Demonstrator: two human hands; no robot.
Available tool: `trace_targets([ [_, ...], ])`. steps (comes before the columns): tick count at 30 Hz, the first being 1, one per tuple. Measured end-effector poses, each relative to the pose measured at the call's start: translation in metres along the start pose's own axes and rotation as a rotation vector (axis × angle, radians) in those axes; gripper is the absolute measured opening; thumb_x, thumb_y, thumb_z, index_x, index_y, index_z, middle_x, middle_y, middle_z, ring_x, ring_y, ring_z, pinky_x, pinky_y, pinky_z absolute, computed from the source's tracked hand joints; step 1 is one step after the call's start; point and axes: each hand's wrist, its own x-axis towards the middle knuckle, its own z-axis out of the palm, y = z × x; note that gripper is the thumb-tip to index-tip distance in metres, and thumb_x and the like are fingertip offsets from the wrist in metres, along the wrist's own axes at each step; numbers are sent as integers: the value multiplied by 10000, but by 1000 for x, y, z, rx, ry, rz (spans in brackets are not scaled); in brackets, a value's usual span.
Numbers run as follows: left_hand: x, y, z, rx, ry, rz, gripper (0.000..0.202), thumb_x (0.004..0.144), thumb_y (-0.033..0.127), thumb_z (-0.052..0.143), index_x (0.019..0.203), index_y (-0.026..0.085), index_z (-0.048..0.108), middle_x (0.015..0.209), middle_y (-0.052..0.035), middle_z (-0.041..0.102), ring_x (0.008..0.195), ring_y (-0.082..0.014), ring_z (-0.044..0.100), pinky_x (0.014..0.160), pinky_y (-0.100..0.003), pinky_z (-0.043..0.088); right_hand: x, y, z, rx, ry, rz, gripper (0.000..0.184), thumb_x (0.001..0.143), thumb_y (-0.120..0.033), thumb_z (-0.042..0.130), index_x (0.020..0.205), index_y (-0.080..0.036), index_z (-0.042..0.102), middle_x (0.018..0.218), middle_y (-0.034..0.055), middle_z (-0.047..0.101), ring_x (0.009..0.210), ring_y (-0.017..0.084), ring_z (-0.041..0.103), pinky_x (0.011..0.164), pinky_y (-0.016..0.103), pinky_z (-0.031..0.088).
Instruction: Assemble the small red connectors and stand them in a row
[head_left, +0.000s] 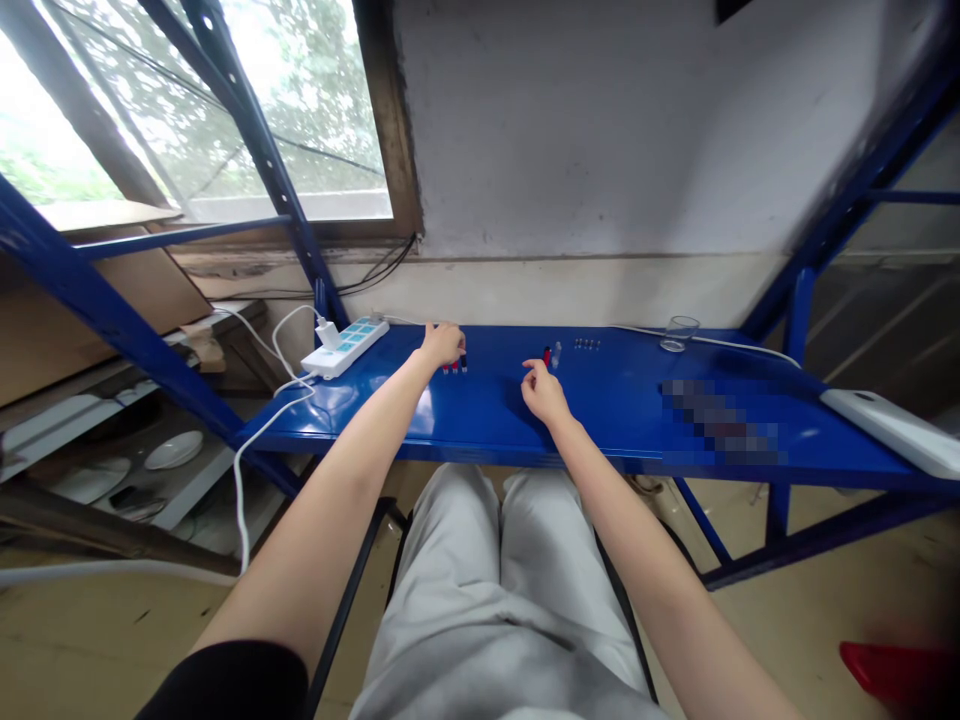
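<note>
My left hand (444, 343) is over the blue table, its fingers bent down and closed at the top of a small dark cylinder (463, 363). Beside that cylinder stand small red cylinders (450, 368), partly hidden by the hand. My right hand (546, 394) hovers lower on the right, loosely curled, with thumb and index finger apart and nothing visible between them. Just beyond it stand a small red-and-black cylinder (547, 355) and a small clear piece (556, 353). Several tiny metallic pieces (587, 344) lie in a row farther right.
A white power strip (346, 346) with a plugged-in cable lies at the table's left. Toward the right are a clear glass (679, 334), a blurred-out dark object (720, 422) and a white flat device (892, 430). Blue metal posts (259, 120) frame the blue table (480, 425).
</note>
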Motion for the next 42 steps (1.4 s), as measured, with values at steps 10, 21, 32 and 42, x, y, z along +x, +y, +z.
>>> trace_targets([
  [10,0,1,0,-32,-5,-3,141,748,268,571,815,187,666,1028,-87,619,1062,-266,477,910,-453,276,-1,-3,-2,13,0,4,372,751,-182,375,1118,-164,439,747,38,593,648,173,555,599,272,384],
  [21,-2,1,-3,-29,-21,-21,165,748,284,570,844,193,668,1024,-88,627,1061,-264,486,915,-450,282,-2,-8,-5,18,13,35,364,738,-175,383,1094,-157,458,746,40,594,653,176,555,614,277,389],
  [32,-3,1,-12,-85,-27,1,238,768,363,558,927,207,639,1100,-79,612,1105,-289,467,929,-487,258,0,-1,-6,22,264,168,222,753,-217,372,898,-194,538,696,54,591,638,190,547,611,295,398],
  [42,-26,76,-10,-286,193,350,429,899,377,280,1239,192,465,1280,-89,498,1161,-205,449,959,-362,324,3,3,-21,94,697,436,285,698,-106,313,927,-183,465,964,123,562,963,236,498,836,392,368],
])
